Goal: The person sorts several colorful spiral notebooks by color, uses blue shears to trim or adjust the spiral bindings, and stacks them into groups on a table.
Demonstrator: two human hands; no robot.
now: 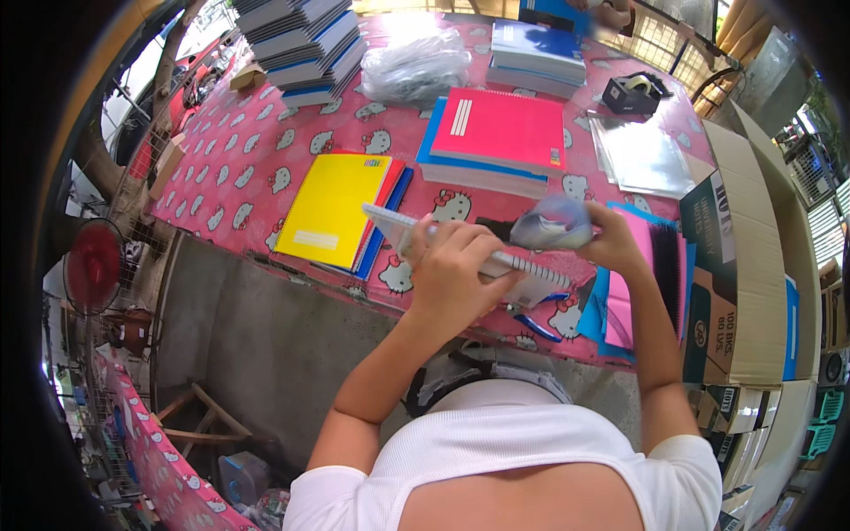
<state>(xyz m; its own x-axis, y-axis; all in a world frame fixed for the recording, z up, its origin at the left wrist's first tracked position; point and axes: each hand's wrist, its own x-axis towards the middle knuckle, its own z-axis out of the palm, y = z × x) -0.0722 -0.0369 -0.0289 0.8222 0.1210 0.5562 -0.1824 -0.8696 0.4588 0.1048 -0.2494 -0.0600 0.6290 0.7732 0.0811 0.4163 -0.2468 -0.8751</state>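
Note:
My left hand (453,270) is closed round a spiral-bound notebook (531,281), tilted above the near edge of the table with its pale pages showing. My right hand (617,241) pinches a curled, bluish, see-through sheet (551,225) just over the notebook's right end. Whether that sheet is joined to the notebook I cannot tell. Under the notebook lie blue-handled pliers (538,327), partly hidden. By my right forearm are pink and blue covers (625,288) with a black strip of coils (664,270) on top. Left of my left hand rests a small stack of notebooks, a yellow one (335,208) uppermost.
A pink-topped notebook stack (498,128) stands mid-table, with blue notebooks (537,57), a plastic-bag bundle (416,66) and a tall stack (301,49) behind. A tape dispenser (632,94) and clear sheets (642,155) lie right. An open carton (753,257) flanks the table.

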